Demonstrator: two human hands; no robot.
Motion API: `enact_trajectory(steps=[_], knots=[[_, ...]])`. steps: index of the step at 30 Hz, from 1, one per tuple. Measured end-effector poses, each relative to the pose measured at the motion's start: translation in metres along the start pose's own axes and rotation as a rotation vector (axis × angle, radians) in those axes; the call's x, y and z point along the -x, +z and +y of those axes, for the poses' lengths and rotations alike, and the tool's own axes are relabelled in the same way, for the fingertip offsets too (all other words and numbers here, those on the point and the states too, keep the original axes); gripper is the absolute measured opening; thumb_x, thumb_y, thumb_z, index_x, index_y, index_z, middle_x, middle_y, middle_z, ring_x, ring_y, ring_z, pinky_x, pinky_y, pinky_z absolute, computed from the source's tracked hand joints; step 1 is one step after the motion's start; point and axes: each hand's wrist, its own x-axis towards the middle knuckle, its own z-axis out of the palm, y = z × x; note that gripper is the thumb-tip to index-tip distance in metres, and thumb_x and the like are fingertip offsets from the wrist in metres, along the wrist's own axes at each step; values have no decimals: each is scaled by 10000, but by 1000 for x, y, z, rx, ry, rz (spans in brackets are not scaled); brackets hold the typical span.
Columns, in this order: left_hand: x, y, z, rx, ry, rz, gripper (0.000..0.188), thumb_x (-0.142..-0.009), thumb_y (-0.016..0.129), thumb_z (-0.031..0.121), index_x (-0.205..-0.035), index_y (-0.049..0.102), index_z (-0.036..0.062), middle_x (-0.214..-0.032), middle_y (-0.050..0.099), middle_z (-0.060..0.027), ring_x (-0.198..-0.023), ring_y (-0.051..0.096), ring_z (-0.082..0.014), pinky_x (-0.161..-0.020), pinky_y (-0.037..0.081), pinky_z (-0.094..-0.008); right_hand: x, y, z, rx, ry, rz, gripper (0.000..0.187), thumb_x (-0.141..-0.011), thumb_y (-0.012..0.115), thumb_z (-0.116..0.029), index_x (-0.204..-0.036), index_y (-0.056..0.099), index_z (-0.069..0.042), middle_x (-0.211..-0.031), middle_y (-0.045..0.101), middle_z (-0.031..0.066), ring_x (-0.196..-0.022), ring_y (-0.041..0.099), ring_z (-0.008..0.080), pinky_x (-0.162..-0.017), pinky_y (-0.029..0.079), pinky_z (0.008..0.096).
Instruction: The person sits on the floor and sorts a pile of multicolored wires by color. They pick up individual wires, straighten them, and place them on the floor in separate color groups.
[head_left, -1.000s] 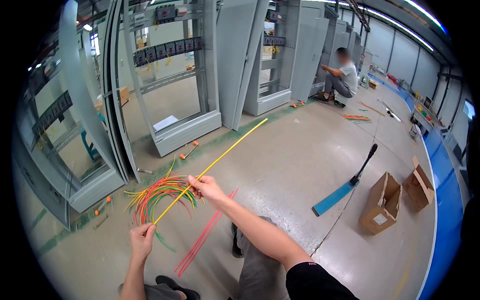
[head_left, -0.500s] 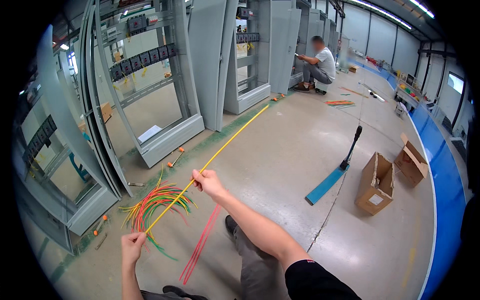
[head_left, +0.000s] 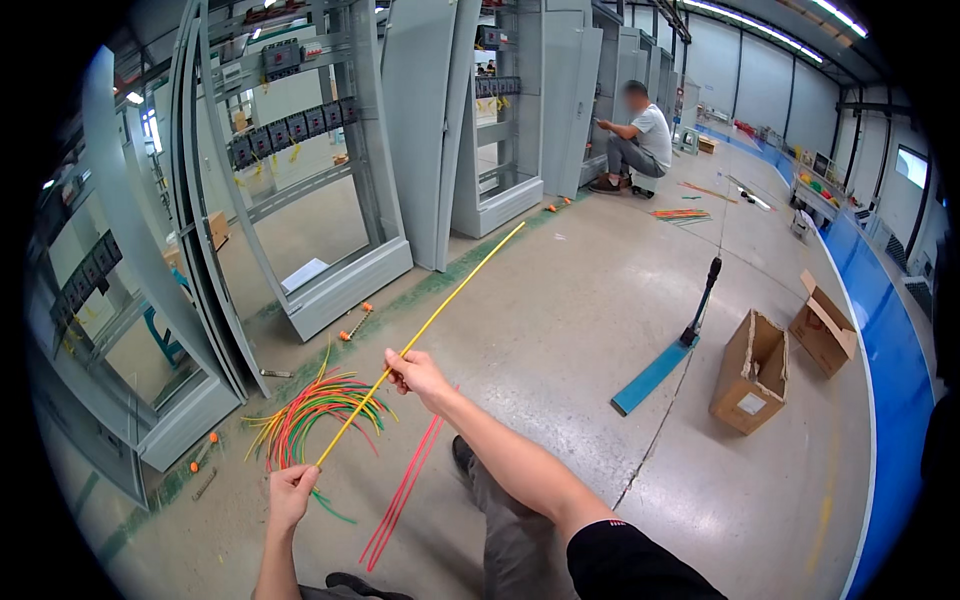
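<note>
A long, straight yellow wire [head_left: 455, 295] slants across the view, held above the floor in both hands. My left hand [head_left: 292, 494] pinches its near end. Farther along, my right hand [head_left: 414, 374] is closed round it, and the rest of the wire sticks out toward the cabinets. Below and left of it lies a curved bundle of red, yellow and green wires [head_left: 305, 405] on the floor. A few straight red wires [head_left: 402, 492] lie between that bundle and my feet.
Grey metal cabinets [head_left: 350, 292] line the left side. A blue flat-headed push broom [head_left: 655, 374] and two cardboard boxes [head_left: 748, 372] [head_left: 824, 328] are on the right. Ahead, a person [head_left: 640, 140] sits low at a cabinet near more wires [head_left: 680, 215].
My left hand has moved right and slightly nearer my right hand, along with the wire's near end. The far tip has shifted slightly left and down.
</note>
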Motion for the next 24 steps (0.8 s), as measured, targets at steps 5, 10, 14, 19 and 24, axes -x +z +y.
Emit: enact_trajectory(steps=[5, 10, 14, 19, 24], knots=[[6, -36, 0, 201, -159, -109, 185, -856, 625, 127, -747, 672, -14, -560, 503, 46, -476, 411, -38, -433, 318, -217, -2, -17, -10, -65, -27, 21, 337, -956, 510, -325, -776, 585, -51, -626, 521, -4, -526, 437, 80, -504, 383, 228], [-1, -22, -4, -102, -75, -35, 199, -849, 614, 128, -733, 660, -26, -533, 500, 31, -475, 432, -66, -446, 344, -246, -1, -23, -4, 123, -133, 110, 357, -950, 514, -327, -759, 597, -37, -619, 538, -1, -530, 451, 86, -511, 380, 241], [-16, -18, -38, -410, -64, 14, 189, -845, 609, 118, -756, 651, -44, -525, 495, 19, -469, 425, -81, -450, 349, -280, -5, -1, 15, 396, -343, 193, 368, -937, 526, -326, -738, 609, -27, -611, 551, -5, -533, 461, 86, -515, 380, 241], [-7, -23, -36, -84, -60, -106, 190, -847, 600, 113, -740, 654, -35, -548, 503, 19, -484, 426, -74, -452, 348, -268, -9, -22, -2, 180, -292, 185, 354, -946, 519, -316, -748, 597, -34, -595, 525, -6, -523, 452, 78, -485, 366, 241], [12, -28, -31, -16, -144, -101, 242, -850, 597, 144, -676, 634, -20, -534, 497, 0, -490, 437, -81, -461, 354, -264, -12, -46, 1, 126, -176, 245, 353, -951, 515, -308, -742, 584, -32, -601, 517, 5, -517, 433, 76, -477, 352, 236]])
